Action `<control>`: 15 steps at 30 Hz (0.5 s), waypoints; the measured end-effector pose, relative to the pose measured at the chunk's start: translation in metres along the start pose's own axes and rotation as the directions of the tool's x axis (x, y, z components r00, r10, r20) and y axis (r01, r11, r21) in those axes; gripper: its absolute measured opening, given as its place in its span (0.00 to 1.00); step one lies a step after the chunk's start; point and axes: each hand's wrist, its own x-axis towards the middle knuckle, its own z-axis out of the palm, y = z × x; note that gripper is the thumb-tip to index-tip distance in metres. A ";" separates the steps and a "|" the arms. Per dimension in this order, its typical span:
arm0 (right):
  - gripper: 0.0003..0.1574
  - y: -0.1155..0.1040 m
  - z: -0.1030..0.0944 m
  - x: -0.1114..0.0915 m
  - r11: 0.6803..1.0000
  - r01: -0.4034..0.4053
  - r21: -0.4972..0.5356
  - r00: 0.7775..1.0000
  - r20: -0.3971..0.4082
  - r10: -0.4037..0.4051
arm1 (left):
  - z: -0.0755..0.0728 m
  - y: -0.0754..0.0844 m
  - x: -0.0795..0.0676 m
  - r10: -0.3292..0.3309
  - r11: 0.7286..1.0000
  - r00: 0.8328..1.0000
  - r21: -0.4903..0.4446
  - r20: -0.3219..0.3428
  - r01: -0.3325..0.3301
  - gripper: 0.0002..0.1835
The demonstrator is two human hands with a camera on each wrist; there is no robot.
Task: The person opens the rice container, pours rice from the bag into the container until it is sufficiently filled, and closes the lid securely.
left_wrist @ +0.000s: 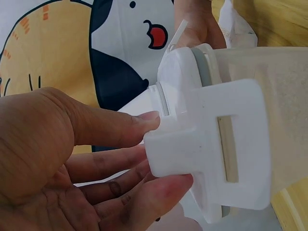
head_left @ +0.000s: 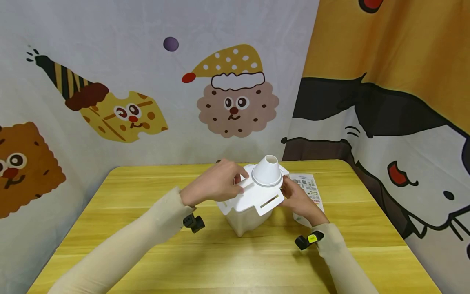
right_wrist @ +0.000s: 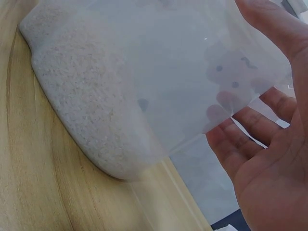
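A translucent container (head_left: pixel 244 224) with a white lid (head_left: pixel 253 200) stands on the table, slightly tilted in the head view. A white cone spout (head_left: pixel 267 172) rises from the lid, and slotted flaps (left_wrist: pixel 248 144) hang at its edges. With thumb and fingers, my left hand (head_left: pixel 216 182) pinches the raised block (left_wrist: pixel 173 153) on the lid. My right hand (head_left: pixel 299 200) grips the container's right side; its fingertips show faintly through the wall in the right wrist view. White rice grains (right_wrist: pixel 82 82) lie in the lower part of the container.
A printed leaflet (head_left: pixel 310 190) lies on the wooden table (head_left: pixel 154 245), behind and beside the right hand. A patterned cloth (head_left: pixel 147 24) hangs along the table's back and right side. Each wrist carries a small black camera (head_left: pixel 193 223).
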 end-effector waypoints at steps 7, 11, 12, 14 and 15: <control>0.52 0.000 0.000 0.000 1.000 0.011 -0.001 1.000 0.007 -0.011 | 0.001 -0.001 0.001 -0.007 1.000 1.000 -0.013 0.009 0.007 0.18; 0.51 0.000 -0.001 0.000 1.000 0.012 -0.003 1.000 0.005 -0.012 | 0.001 -0.001 0.001 -0.010 1.000 1.000 -0.017 0.013 0.010 0.18; 0.51 0.000 -0.001 0.000 1.000 0.012 -0.005 1.000 0.004 -0.012 | 0.001 -0.001 0.001 -0.010 1.000 1.000 -0.018 0.014 0.011 0.18; 0.51 0.001 -0.001 0.000 1.000 0.011 -0.003 1.000 0.006 -0.011 | 0.001 -0.001 0.002 -0.012 1.000 1.000 -0.019 0.013 0.012 0.17; 0.51 0.001 -0.001 0.000 1.000 0.011 0.000 1.000 0.006 -0.011 | 0.001 -0.001 0.002 -0.012 1.000 1.000 -0.022 0.012 0.012 0.17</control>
